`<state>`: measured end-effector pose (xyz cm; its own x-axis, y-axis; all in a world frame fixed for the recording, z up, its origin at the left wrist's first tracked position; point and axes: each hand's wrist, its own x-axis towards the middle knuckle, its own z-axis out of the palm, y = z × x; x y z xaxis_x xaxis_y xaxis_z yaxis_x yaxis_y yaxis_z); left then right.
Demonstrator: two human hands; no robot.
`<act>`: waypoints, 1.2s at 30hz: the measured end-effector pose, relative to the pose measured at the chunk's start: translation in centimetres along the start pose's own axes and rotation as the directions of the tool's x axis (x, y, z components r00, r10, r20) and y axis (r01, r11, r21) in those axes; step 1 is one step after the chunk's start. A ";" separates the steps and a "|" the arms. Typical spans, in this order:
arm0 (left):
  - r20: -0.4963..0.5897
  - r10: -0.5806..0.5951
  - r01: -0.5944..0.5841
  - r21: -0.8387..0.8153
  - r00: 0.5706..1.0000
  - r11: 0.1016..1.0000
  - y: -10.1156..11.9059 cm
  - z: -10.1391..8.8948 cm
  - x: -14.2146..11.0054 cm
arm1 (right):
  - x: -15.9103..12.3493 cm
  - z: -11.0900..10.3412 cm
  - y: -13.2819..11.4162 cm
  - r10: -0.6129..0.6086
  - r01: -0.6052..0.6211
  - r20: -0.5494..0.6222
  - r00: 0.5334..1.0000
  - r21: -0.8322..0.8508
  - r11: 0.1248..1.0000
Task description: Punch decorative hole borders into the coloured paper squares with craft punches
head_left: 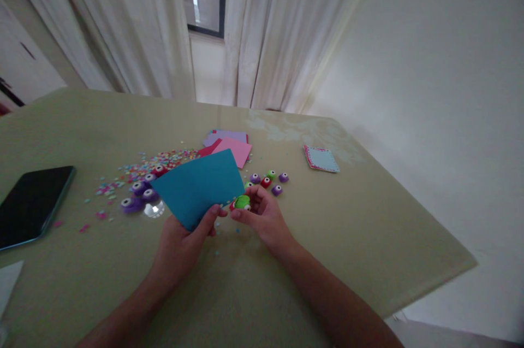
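Note:
My left hand (184, 236) is closed on a blue paper card (200, 187), thumb across its lower edge. The card is tilted up above the table. In my right hand (266, 219) is a small green craft punch (241, 202) with an eye on it and some red at its left side. The punch is at the card's lower right corner; whether the paper sits in its slot I cannot tell. Beyond my right hand lie several small punches, among them a red punch (266, 182) and a purple punch (277, 190).
More purple punches (133, 205) lie left of the card, beside a shiny clear round piece (154, 209) and scattered paper confetti (164, 159). Pink paper (239, 148) tops a stack behind. A trimmed card stack (321, 160) sits at right, a black tablet (35, 200) at left.

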<state>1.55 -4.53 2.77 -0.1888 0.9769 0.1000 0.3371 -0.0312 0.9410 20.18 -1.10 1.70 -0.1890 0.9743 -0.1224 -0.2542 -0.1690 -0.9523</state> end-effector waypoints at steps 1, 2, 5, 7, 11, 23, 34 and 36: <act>-0.001 0.001 -0.001 -0.005 1.000 1.000 0.0 0.0 0.0 | 0.0 0.0 0.0 0.000 0.000 0.000 1.000 -0.004 1.000; -0.001 -0.003 0.003 -0.010 1.000 1.000 0.0 -0.1 0.0 | 0.0 0.0 0.0 -0.001 0.001 -0.002 1.000 -0.004 1.000; -0.004 -0.014 0.014 -0.018 1.000 1.000 0.1 -0.1 -0.1 | 0.1 0.0 0.0 0.000 0.000 -0.005 1.000 0.003 1.000; -0.010 -0.013 0.013 -0.023 1.000 1.000 0.2 -0.1 -0.1 | 0.1 0.0 -0.1 0.001 -0.001 -0.004 1.000 0.009 1.000; -0.018 -0.014 0.013 -0.022 1.000 1.000 0.1 0.1 -0.1 | 0.0 0.1 -0.1 -0.007 0.007 -0.004 1.000 -0.002 1.000; 0.000 -0.009 0.009 -0.015 1.000 1.000 0.4 0.0 -0.1 | -0.2 0.1 -0.3 -0.009 0.009 -0.001 1.000 0.005 1.000; 0.037 -0.018 0.018 -0.001 0.999 1.000 -0.4 0.1 -0.1 | -0.1 0.1 -0.3 -0.007 0.008 -0.049 0.999 0.029 1.000; 0.049 -0.033 0.034 -0.023 0.998 0.999 -0.4 0.3 -0.1 | -0.1 0.1 -0.4 0.006 -0.001 -0.063 0.998 0.088 0.996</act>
<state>1.67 -4.58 2.28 -0.1547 0.9865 0.0531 0.3087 -0.0028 0.9512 20.18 -1.17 2.17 -0.1302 0.9807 -0.1458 -0.3364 -0.1820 -0.9240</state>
